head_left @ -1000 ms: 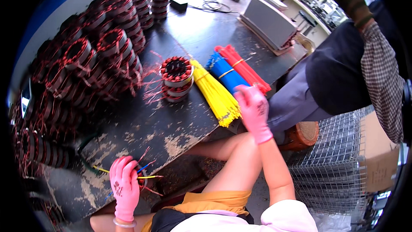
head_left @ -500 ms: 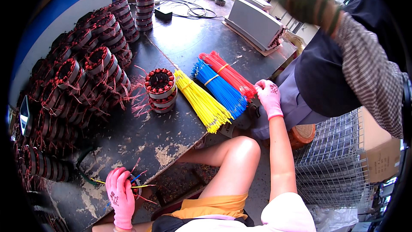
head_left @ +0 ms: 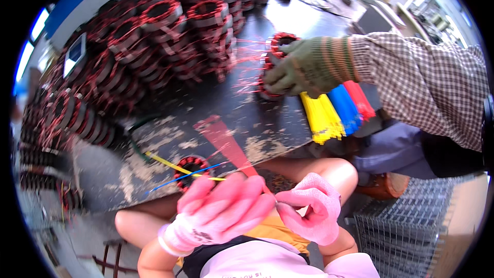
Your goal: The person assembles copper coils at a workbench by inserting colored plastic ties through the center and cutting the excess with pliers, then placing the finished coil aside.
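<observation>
A red wire [head_left: 231,146], smeared into a broad band by motion, slanted from above the table down to the person's two gloved hands, in front of the body. The right hand [head_left: 314,208] turned inward, its fingers curled into a loop, thumb and fingertip pinching the wire's lower end. The left hand [head_left: 218,213] reached across from the left, back upward, fingers bent and lying together, their tips beside that pinch; whether they also gripped the wire could not be told through the blur.

Just beyond the left fingers, a wound ring [head_left: 190,163] sat at the table's near edge, a yellow wire [head_left: 163,160] and a blue wire [head_left: 167,184] crossing it.

That edge ran obliquely above the thighs. Worn tabletop [head_left: 280,128] spread from the ring toward the yellow bundle [head_left: 321,118], with blue and red bundles beside it. Piled cores [head_left: 159,36] walled the far left, while a co-worker's green-gloved hand [head_left: 309,67] held a core stack [head_left: 267,59] and the checked sleeve [head_left: 422,74] bounded the right.
</observation>
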Motion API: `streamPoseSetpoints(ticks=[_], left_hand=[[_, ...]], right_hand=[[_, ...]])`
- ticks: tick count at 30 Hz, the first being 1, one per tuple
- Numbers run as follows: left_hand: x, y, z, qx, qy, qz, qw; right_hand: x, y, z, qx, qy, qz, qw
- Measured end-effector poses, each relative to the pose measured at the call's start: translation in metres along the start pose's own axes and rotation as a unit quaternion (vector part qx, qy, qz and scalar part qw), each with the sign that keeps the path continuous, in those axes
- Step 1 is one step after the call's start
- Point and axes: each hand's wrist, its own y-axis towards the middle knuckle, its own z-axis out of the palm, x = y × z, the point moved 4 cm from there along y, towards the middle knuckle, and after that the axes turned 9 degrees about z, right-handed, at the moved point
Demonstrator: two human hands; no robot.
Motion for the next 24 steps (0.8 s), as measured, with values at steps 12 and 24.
streamPoseSetpoints(ticks=[12, 24], left_hand=[[0.042, -0.076, 0.023, -0.007, -0.086, -0.344, 0.935], [0.049, -0.116, 0.075, 0.0, -0.2, -0.404, 0.893]], right_hand=[[-0.1, 0.057, 0.133, 0.308, -0.013, 0.084, 0.947], [-0.069, 0.053, 0.138, 0.193, -0.036, 0.03, 0.98]])
